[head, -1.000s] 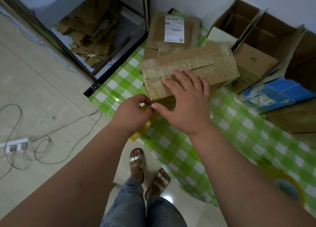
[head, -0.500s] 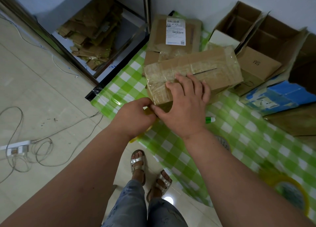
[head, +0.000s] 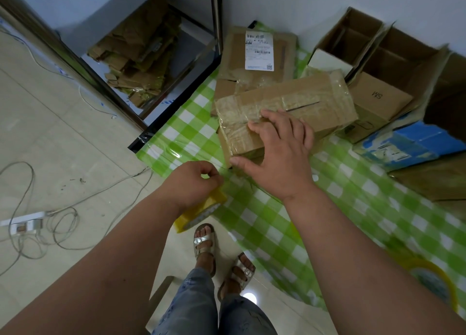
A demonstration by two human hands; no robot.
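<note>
While your right hand (head: 280, 155) presses flat, fingers straight, on the taped box (head: 315, 102), your left hand (head: 194, 183) grips the yellow tape roll (head: 201, 212) by the checked tablecloth (head: 277, 221) edge.

Your box (head: 302, 100) is matt brown cardboard, and the clear tape (head: 237, 122) around it is glossy and wrinkled. At 7 o'clock from it, the tape roll (head: 199, 213) is shiny yellowish plastic. The table (head: 353, 196) cover looks like smooth, glossy plastic.
</note>
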